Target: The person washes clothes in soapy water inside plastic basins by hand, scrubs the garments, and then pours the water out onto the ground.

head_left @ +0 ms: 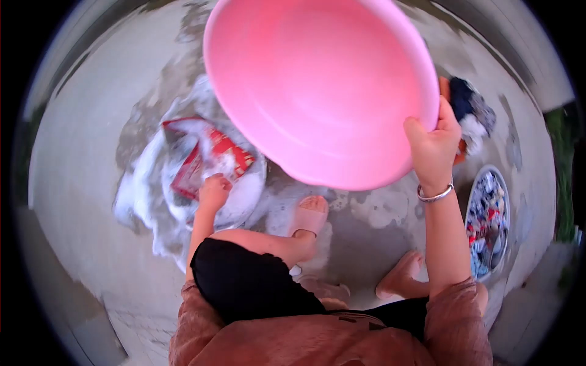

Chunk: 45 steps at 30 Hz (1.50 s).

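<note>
A large pink basin [317, 91] is tilted up in front of me, its inside facing me. My right hand [434, 143] grips its right rim, with the thumb on the inner side. At the left, my left hand [215, 190] has its fingers closed at the edge of a red patterned cloth or packet [226, 149], partly covered in white foam. That red thing lies over a round basin [256, 198] full of suds. What exactly my left fingers pinch is too small to make out.
Foam [143, 189] spreads over the wet concrete around the suds basin. Dark and white clothes [473, 119] lie in a pile at the right. Below them stands an oval tub [505, 213] of mixed laundry. My feet in pink sandals [309, 218] are between the basin and tub.
</note>
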{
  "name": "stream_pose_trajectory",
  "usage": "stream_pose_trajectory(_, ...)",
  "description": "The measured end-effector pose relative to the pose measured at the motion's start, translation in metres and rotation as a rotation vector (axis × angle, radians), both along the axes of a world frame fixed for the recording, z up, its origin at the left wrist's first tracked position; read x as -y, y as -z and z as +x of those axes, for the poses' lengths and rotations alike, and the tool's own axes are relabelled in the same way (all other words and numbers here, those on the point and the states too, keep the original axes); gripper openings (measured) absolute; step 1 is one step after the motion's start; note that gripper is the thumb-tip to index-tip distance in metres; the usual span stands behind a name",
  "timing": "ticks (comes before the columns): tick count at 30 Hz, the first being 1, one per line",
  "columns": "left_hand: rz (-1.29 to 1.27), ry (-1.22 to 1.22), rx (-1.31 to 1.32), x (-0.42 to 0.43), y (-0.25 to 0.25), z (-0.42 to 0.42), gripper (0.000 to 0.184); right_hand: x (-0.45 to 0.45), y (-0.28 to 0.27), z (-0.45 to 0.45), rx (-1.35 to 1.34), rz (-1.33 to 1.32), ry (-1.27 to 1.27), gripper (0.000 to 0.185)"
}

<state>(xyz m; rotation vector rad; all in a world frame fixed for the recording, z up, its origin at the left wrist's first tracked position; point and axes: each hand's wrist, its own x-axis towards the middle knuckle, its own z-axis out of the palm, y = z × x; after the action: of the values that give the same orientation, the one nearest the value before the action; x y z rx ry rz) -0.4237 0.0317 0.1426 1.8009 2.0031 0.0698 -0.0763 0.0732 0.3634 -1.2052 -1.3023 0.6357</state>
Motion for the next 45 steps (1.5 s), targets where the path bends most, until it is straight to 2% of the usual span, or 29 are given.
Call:
stream_pose_trajectory(1,0.062,0.041,0.211,-0.009,-0.002,0.006,0.019,0.005,0.002,0.015,0.010,0.005,0.055,0.009)
stream_pose_trajectory(3,0.012,0.036,0.530,-0.021,-0.008,0.029,0.026,0.017,0.006,0.051,0.175,0.040,0.010,0.008)
stream_pose_trajectory(5,0.012,0.083,0.743,-0.033,0.013,0.047,0.029,0.034,-0.004,0.074,0.219,0.032,0.065,0.009)
stream_pose_trajectory(7,-0.105,0.206,0.639,-0.040,0.017,0.065,0.027,0.052,-0.009,0.100,0.395,-0.040,-0.050,0.012)
stream_pose_trajectory(8,-0.200,0.235,0.644,-0.043,0.019,0.074,0.026,0.062,-0.011,0.110,0.401,-0.043,-0.005,0.012)
stream_pose_trajectory(10,-0.339,0.277,0.616,-0.045,-0.005,0.109,0.022,0.082,-0.010,0.128,0.477,-0.163,-0.112,0.015)
stream_pose_trajectory(11,-0.394,0.243,0.826,-0.047,0.006,0.118,0.020,0.091,-0.007,0.137,0.526,-0.192,-0.114,0.016)
stream_pose_trajectory(14,-0.602,0.289,0.899,-0.047,0.006,0.157,0.021,0.125,-0.006,0.158,0.484,-0.312,-0.028,0.017)
stream_pose_trajectory(16,-0.683,0.316,0.875,-0.050,0.005,0.181,0.021,0.145,0.008,0.180,0.378,-0.479,-0.015,0.017)
stream_pose_trajectory(17,-0.745,0.302,0.853,-0.051,0.005,0.192,0.022,0.154,0.012,0.190,0.375,-0.481,0.025,0.017)
stream_pose_trajectory(19,-0.771,0.407,0.860,-0.053,0.012,0.213,0.024,0.174,0.021,0.210,0.265,-0.535,0.099,0.015)
stream_pose_trajectory(21,-0.743,0.179,0.936,-0.044,-0.002,0.244,0.026,0.190,0.033,0.230,0.307,-0.587,0.190,0.017)
stream_pose_trajectory(23,-0.714,0.214,1.021,-0.044,0.012,0.261,0.027,0.200,0.046,0.249,0.352,-0.640,0.270,0.020)
stream_pose_trajectory(25,-0.616,0.243,0.924,-0.046,0.015,0.272,0.027,0.206,0.059,0.264,0.640,-0.938,0.315,0.031)
stream_pose_trajectory(26,-0.597,0.281,0.908,-0.046,0.018,0.275,0.028,0.210,0.062,0.272,0.708,-1.036,0.234,0.039)
stream_pose_trajectory(29,-0.600,0.368,0.829,-0.049,0.022,0.278,0.028,0.229,0.069,0.295,0.751,-1.055,0.178,0.038)
stream_pose_trajectory(30,-0.598,0.381,0.819,-0.049,0.019,0.282,0.028,0.232,0.057,0.301,0.656,-1.160,0.120,0.036)
stream_pose_trajectory(31,-0.588,0.379,0.800,-0.048,0.014,0.285,0.027,0.241,0.069,0.317,0.744,-1.039,0.085,0.030)
stream_pose_trajectory(33,-0.575,0.386,0.775,-0.046,0.006,0.289,0.027,0.257,0.048,0.331,0.602,-1.102,0.009,0.024)
stream_pose_trajectory(35,-0.603,0.309,0.722,-0.045,-0.002,0.294,0.028,0.281,0.035,0.349,0.663,-1.068,0.088,0.019)
stream_pose_trajectory(37,-0.615,0.290,0.709,-0.043,-0.009,0.298,0.028,0.308,0.020,0.365,0.446,-1.084,0.263,0.014)
stream_pose_trajectory(41,-0.588,0.155,0.766,-0.036,-0.002,0.298,0.026,0.379,0.024,0.387,0.050,-0.987,0.631,0.020)
stream_pose_trajectory(45,-0.538,0.202,0.716,-0.029,-0.016,0.300,0.026,0.430,0.042,0.375,0.031,-1.135,0.738,0.017)
